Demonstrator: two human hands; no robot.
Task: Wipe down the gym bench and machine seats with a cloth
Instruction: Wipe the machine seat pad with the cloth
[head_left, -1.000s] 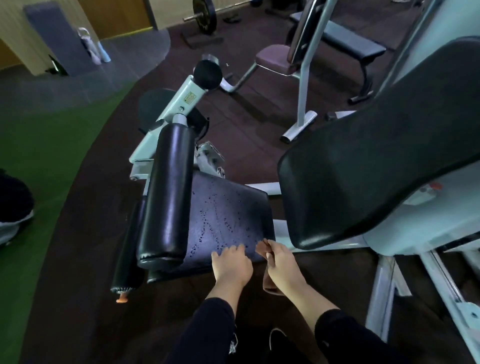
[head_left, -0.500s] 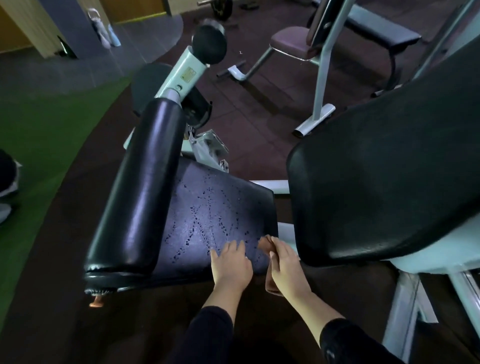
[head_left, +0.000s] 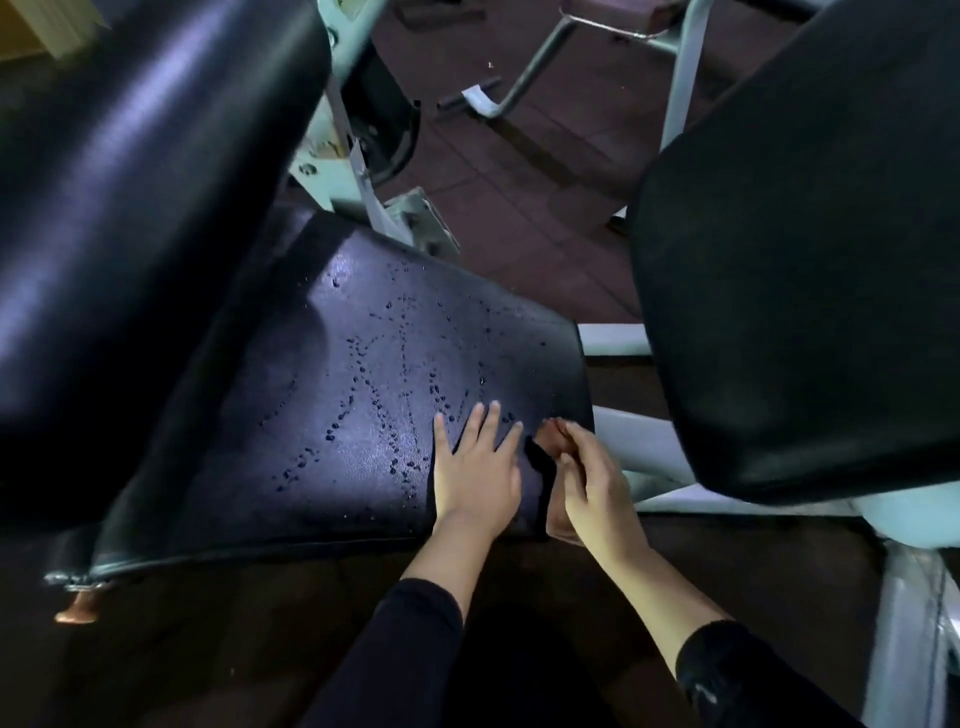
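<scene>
A black machine seat (head_left: 332, 405) fills the middle of the view, its surface dotted with water droplets. My left hand (head_left: 475, 467) rests flat on the seat's near right part, fingers straight and spread. My right hand (head_left: 587, 478) is at the seat's right corner and grips a brownish cloth (head_left: 553, 434) that hangs down past the edge; most of the cloth is hidden by the hand.
A thick black roller pad (head_left: 130, 171) looms over the seat's left side. A large black backrest pad (head_left: 810, 270) stands close on the right, on a pale frame (head_left: 649, 452). Another machine's legs (head_left: 524, 83) stand on the dark floor beyond.
The view has moved closer to the seat and lower. My left hand's fingers have spread slightly on the seat. My right hand still holds the cloth at the corner.
</scene>
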